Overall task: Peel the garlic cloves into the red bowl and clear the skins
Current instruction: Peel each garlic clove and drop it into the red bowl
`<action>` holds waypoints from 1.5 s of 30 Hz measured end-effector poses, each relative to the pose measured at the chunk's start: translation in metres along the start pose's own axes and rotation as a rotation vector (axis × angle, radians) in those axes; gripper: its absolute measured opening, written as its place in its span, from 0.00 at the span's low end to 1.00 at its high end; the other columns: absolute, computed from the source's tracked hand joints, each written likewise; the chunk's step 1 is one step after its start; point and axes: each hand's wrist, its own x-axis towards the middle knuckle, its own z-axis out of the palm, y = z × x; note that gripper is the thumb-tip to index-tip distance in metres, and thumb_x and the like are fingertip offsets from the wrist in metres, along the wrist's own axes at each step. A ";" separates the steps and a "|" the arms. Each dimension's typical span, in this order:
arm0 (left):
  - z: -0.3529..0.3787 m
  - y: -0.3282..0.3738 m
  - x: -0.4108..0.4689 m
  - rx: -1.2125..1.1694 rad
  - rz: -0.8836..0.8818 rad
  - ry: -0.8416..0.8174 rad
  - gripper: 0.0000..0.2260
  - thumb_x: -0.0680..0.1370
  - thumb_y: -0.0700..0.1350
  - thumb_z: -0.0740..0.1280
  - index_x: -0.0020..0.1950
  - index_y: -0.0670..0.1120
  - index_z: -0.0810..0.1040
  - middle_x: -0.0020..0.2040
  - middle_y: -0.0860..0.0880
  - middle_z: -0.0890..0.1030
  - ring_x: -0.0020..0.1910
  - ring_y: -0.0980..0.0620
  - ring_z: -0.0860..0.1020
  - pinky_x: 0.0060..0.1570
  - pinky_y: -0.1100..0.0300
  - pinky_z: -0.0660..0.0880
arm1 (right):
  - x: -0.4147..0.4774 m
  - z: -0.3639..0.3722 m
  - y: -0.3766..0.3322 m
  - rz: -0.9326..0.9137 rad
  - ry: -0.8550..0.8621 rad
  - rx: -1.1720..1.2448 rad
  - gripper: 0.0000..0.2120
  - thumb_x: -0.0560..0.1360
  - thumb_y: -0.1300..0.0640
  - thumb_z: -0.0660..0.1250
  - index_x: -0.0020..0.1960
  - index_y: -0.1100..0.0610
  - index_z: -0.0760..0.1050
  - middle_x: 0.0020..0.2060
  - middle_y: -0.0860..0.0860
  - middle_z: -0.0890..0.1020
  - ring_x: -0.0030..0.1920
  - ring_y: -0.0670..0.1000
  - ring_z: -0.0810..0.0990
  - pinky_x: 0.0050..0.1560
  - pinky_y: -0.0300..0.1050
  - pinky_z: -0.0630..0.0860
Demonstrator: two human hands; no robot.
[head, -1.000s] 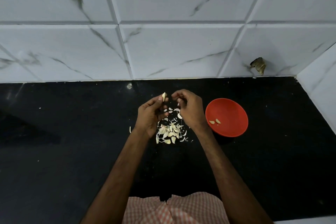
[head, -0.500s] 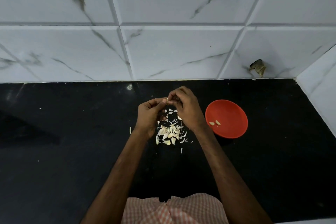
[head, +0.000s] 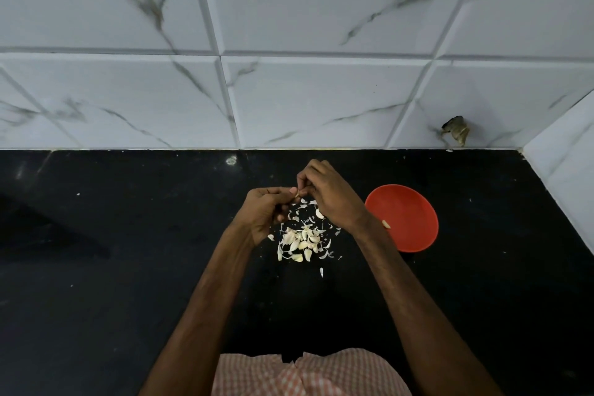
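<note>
My left hand [head: 264, 214] and my right hand [head: 328, 194] meet above the black counter, and both pinch one small garlic clove [head: 297, 194] between their fingertips. Most of that clove is hidden by the fingers. Below the hands lies a pile of garlic cloves and papery skins [head: 302, 243]. A single skin flake [head: 321, 272] lies a little nearer to me. The red bowl [head: 408, 212] sits right of my right wrist, with a peeled clove [head: 386, 224] showing at its left side.
The black counter [head: 128, 251] runs back to a white marble-tiled wall [head: 305, 100]. A side wall [head: 565, 177] closes the right corner. A small dark lump [head: 456, 133] clings to the wall above the counter's back edge.
The two hands have come together; the clove that stood up in my left fingertips is now pinched by both hands. One skin flake has fallen nearer to me below the pile.
</note>
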 end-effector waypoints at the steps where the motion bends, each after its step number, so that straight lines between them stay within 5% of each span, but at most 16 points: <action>1: 0.000 0.000 0.000 -0.007 -0.009 0.001 0.03 0.78 0.36 0.70 0.45 0.37 0.83 0.35 0.47 0.82 0.26 0.60 0.71 0.20 0.70 0.66 | 0.001 0.000 0.000 0.004 -0.024 -0.011 0.08 0.77 0.68 0.67 0.52 0.57 0.76 0.49 0.45 0.71 0.51 0.44 0.68 0.50 0.42 0.73; 10: -0.001 -0.005 0.006 -0.114 -0.086 0.021 0.03 0.77 0.38 0.71 0.47 0.38 0.83 0.38 0.46 0.84 0.27 0.59 0.74 0.20 0.69 0.67 | -0.005 0.007 -0.004 0.017 0.068 -0.056 0.10 0.75 0.74 0.64 0.51 0.61 0.74 0.51 0.53 0.75 0.52 0.52 0.73 0.49 0.51 0.77; 14: 0.001 -0.006 0.005 -0.181 -0.094 -0.018 0.03 0.78 0.38 0.70 0.47 0.39 0.83 0.39 0.46 0.84 0.27 0.60 0.75 0.20 0.69 0.67 | -0.010 0.015 -0.005 0.052 0.178 0.018 0.12 0.73 0.76 0.61 0.51 0.63 0.74 0.50 0.54 0.74 0.51 0.51 0.73 0.49 0.47 0.79; 25: 0.007 -0.007 -0.007 0.286 0.294 -0.048 0.07 0.82 0.43 0.67 0.52 0.42 0.84 0.39 0.48 0.83 0.27 0.58 0.72 0.21 0.67 0.66 | -0.017 0.017 -0.005 0.046 0.315 -0.020 0.09 0.74 0.72 0.66 0.50 0.61 0.75 0.48 0.53 0.76 0.49 0.50 0.73 0.45 0.47 0.76; 34: 0.011 -0.012 -0.002 0.146 0.260 0.048 0.14 0.84 0.45 0.64 0.46 0.40 0.84 0.36 0.49 0.82 0.25 0.59 0.70 0.21 0.67 0.63 | -0.024 0.027 0.002 0.060 0.457 0.163 0.08 0.77 0.69 0.67 0.50 0.58 0.74 0.48 0.46 0.75 0.50 0.45 0.73 0.50 0.32 0.71; 40: 0.009 -0.026 0.005 0.122 0.215 0.100 0.08 0.82 0.35 0.65 0.58 0.39 0.82 0.39 0.46 0.79 0.29 0.59 0.74 0.24 0.66 0.69 | -0.036 0.044 0.013 0.322 0.509 0.365 0.10 0.75 0.72 0.69 0.52 0.60 0.77 0.45 0.50 0.82 0.48 0.46 0.82 0.50 0.41 0.79; 45: 0.006 -0.044 0.011 0.318 0.275 0.136 0.09 0.78 0.33 0.69 0.58 0.38 0.82 0.41 0.45 0.83 0.30 0.61 0.79 0.27 0.69 0.73 | -0.048 0.056 0.028 0.600 0.307 0.420 0.17 0.77 0.73 0.63 0.58 0.58 0.82 0.55 0.52 0.85 0.56 0.45 0.81 0.60 0.42 0.78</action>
